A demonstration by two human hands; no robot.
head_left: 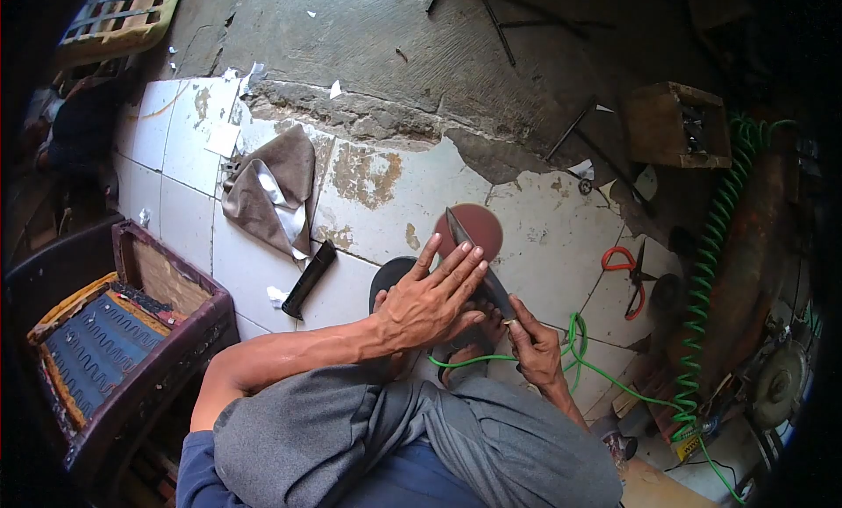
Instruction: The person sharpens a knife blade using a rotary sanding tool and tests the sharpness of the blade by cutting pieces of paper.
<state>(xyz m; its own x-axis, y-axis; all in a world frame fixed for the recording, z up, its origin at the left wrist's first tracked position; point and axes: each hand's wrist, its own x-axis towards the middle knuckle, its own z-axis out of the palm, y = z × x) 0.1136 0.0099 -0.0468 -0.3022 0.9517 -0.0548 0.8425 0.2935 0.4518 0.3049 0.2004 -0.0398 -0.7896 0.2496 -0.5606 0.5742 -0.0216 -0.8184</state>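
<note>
My right hand (537,350) is closed round the handle end of a long dark knife (495,289), whose pointed blade slants up to the left. Over the blade lies my left hand (430,302), its fingers stretched out and pressed near the blade's middle. Beneath the blade's front part is a round reddish disc (487,227), partly covered by the blade and my fingers. A round black object (386,275) shows beside my left hand, mostly hidden by it.
Red-handled scissors (638,280) lie on the white tiles at the right. A green coiled hose (702,289) runs down beside them. Left of centre are a brown cloth (285,192) and a black object (311,280). A padded frame (175,289) stands at the left, a wooden box (653,126) upper right.
</note>
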